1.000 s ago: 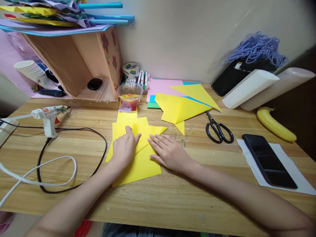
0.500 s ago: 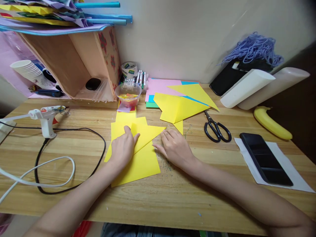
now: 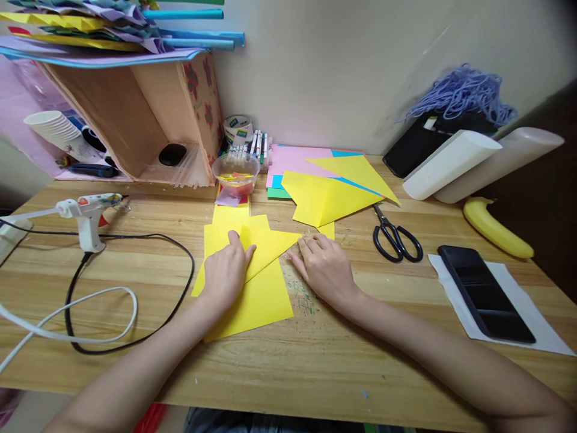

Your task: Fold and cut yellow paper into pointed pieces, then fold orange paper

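Rightward since a second ago, off the yellow paper (image 3: 264,297): right hand (image 3: 327,267), open and flat, fingertips at the folded flap's tip. Left hand (image 3: 225,270) spread flat, pinning that paper on the tabletop (image 3: 315,361).

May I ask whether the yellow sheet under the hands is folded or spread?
Folded: a triangular flap lies across the yellow sheet, left hand pressing it, right hand at its tip.

Part of yellow paper (image 3: 264,294) under left hand (image 3: 225,273), white cable (image 3: 134,302) cut by left edge
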### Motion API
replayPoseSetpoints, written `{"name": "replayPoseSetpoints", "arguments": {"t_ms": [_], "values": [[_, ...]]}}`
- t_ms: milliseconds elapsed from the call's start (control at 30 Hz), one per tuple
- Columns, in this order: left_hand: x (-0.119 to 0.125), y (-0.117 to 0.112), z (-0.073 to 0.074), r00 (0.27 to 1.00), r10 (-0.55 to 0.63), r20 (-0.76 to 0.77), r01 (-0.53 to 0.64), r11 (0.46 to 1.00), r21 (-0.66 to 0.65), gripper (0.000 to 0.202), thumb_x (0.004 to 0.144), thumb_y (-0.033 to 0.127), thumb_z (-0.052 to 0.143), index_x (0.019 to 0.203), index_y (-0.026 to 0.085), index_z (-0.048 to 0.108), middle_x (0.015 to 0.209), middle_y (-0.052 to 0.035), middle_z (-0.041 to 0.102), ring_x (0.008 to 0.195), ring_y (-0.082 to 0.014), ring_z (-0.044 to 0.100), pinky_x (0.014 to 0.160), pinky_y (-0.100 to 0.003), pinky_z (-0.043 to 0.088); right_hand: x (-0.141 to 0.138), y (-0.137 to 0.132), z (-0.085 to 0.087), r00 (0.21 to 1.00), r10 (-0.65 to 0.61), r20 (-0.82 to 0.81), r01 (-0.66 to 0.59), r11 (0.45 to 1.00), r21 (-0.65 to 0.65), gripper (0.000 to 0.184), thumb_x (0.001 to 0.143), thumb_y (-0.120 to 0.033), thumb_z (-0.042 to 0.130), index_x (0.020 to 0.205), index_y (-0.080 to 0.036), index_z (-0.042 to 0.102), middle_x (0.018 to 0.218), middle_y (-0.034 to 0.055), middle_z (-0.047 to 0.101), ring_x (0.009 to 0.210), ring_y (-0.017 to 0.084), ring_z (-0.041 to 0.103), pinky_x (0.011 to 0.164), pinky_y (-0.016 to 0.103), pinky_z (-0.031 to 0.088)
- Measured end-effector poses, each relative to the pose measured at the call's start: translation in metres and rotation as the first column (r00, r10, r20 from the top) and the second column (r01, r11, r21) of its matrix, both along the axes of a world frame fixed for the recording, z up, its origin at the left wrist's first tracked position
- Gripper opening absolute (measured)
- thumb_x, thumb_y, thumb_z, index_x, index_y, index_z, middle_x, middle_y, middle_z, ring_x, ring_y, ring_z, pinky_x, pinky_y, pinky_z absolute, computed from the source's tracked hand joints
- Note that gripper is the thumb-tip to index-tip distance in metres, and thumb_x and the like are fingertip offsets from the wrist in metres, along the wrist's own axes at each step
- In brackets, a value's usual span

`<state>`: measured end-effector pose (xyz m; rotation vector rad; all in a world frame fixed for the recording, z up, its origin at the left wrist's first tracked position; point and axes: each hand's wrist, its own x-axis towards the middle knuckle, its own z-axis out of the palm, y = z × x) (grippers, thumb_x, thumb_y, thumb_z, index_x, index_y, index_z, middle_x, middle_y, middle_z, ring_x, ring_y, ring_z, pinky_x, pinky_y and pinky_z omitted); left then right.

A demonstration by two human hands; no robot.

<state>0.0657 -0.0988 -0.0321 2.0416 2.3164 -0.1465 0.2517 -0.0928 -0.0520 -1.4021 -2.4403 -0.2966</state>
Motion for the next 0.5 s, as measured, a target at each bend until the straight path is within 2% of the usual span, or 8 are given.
{"name": "replayPoseSetpoints", "arguments": {"t_ms": [67, 167, 233, 267, 333, 400, 500], "values": [[0.001, -0.002, 0.002, 1.0, 0.003, 0.005, -0.003, 1.0, 0.001, 0.041, 0.088, 0.043, 0.03, 0.109, 0.01, 0.041, 0.069, -0.0092, 0.065, 0.066, -0.0284, 0.064, 0.055, -0.032, 0.044, 0.0, -0.001, -0.002, 1.0, -0.009, -0.018, 0.009, 1.0, 0.008, 0.038, 0.089, -0.035, 0.038, 0.099, -0.005, 0.06, 0.092, 0.0208, 0.064, 0.09, 0.031, 0.053, 0.072, 0.042, 0.042], [0.0, -0.002, 0.005, 1.0, -0.021, 0.022, 0.019, 0.997, 0.077, 0.04, 0.087, 0.038, 0.035, 0.114, 0.009, 0.041, 0.09, -0.015, 0.063, 0.078, -0.0278, 0.062, 0.064, -0.034, 0.046, -0.002, -0.001, -0.005, 1.0, -0.023, -0.02, 0.023, 1.0, -0.004, 0.038, 0.089, -0.029, 0.036, 0.104, -0.001, 0.057, 0.101, 0.0241, 0.061, 0.096, 0.032, 0.052, 0.077, 0.043, 0.042], [-0.002, -0.001, 0.003, 0.992, -0.121, 0.045, 0.111, 0.975, 0.191, 0.038, 0.085, 0.031, 0.04, 0.116, 0.008, 0.042, 0.109, -0.0191, 0.056, 0.097, -0.0287, 0.056, 0.079, -0.037, 0.044, -0.002, 0.0, -0.006, 1.0, -0.026, -0.003, 0.026, 0.999, -0.019, 0.037, 0.089, -0.026, 0.035, 0.104, 0.0, 0.057, 0.103, 0.0248, 0.06, 0.097, 0.032, 0.052, 0.078, 0.043, 0.042], [-0.003, 0.001, 0.001, 0.975, -0.212, 0.069, 0.19, 0.952, 0.24, 0.037, 0.085, 0.026, 0.041, 0.117, 0.009, 0.043, 0.118, -0.0191, 0.051, 0.107, -0.0279, 0.051, 0.087, -0.038, 0.041, -0.003, 0.001, -0.007, 1.0, -0.027, 0.011, 0.027, 0.999, -0.025, 0.037, 0.089, -0.025, 0.035, 0.104, 0.0, 0.057, 0.103, 0.0248, 0.06, 0.097, 0.032, 0.052, 0.078, 0.042, 0.042], [-0.005, 0.005, -0.006, 0.891, -0.429, 0.148, 0.375, 0.88, 0.291, 0.039, 0.084, 0.016, 0.039, 0.123, 0.012, 0.041, 0.132, -0.0138, 0.042, 0.12, -0.0224, 0.04, 0.099, -0.035, 0.033, -0.003, 0.002, -0.007, 0.998, -0.025, 0.049, 0.027, 0.999, -0.034, 0.038, 0.089, -0.026, 0.035, 0.105, 0.001, 0.057, 0.101, 0.0249, 0.061, 0.097, 0.031, 0.052, 0.078, 0.041, 0.042], [-0.006, 0.01, -0.015, 0.754, -0.611, 0.242, 0.54, 0.786, 0.302, 0.043, 0.086, 0.01, 0.033, 0.128, 0.018, 0.038, 0.139, -0.0058, 0.037, 0.127, -0.0155, 0.032, 0.104, -0.031, 0.029, -0.003, 0.003, -0.006, 0.996, -0.018, 0.092, 0.021, 0.999, -0.034, 0.04, 0.089, -0.027, 0.035, 0.105, 0.003, 0.057, 0.101, 0.025, 0.061, 0.096, 0.031, 0.053, 0.077, 0.04, 0.042], [-0.004, 0.016, -0.025, 0.601, -0.738, 0.308, 0.686, 0.673, 0.277, 0.045, 0.088, 0.012, 0.032, 0.132, 0.023, 0.035, 0.14, -0.0011, 0.035, 0.13, -0.013, 0.027, 0.106, -0.032, 0.027, -0.004, 0.003, -0.006, 0.99, -0.015, 0.137, 0.018, 1.0, -0.021, 0.041, 0.089, -0.027, 0.034, 0.105, 0.004, 0.057, 0.101, 0.0246, 0.061, 0.095, 0.03, 0.053, 0.076, 0.038, 0.042]]}}
